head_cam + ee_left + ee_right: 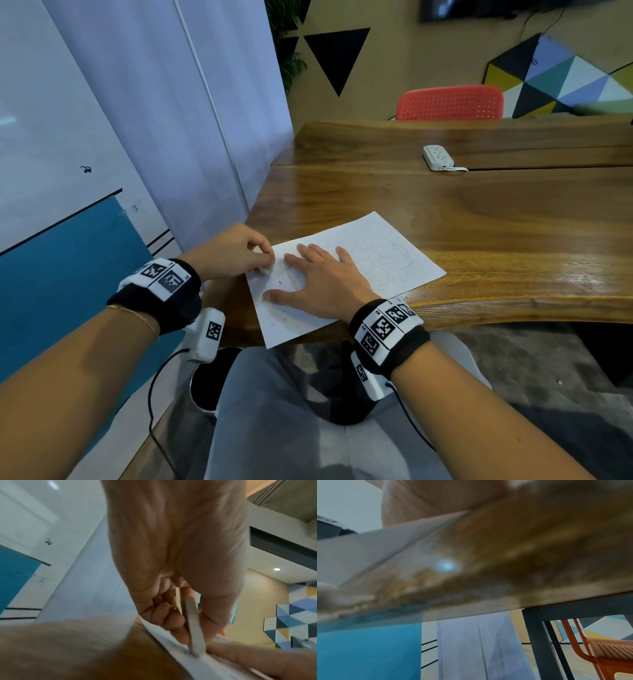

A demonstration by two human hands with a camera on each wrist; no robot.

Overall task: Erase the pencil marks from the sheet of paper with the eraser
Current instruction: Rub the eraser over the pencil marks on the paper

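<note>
A white rectangular sheet of paper [346,270] lies at an angle on the brown wooden table [479,222], its near corner hanging past the table's edge. Faint grey pencil scribbles [394,260] cover its far half, and a few dark specks lie on the near half. The left hand [227,255] has its fingers curled and pinches a small white eraser [264,271], whose lower end touches the paper near its left edge. The right hand [322,281] lies flat on the sheet with fingers straight and spread apart, thumb pointing left. Farther back on the table sits a white power strip [438,157], and behind the table a red perforated plastic chair [448,102]. The left wrist view shows what the head view hides: the eraser [193,627] as a thin flat slab held upright between thumb and curled fingers [168,616], its tip on the paper [171,642]. The right wrist view is blurred, showing mostly the table edge [488,568], the paper [368,550] and the chair's orange frame [583,646] below.
</note>
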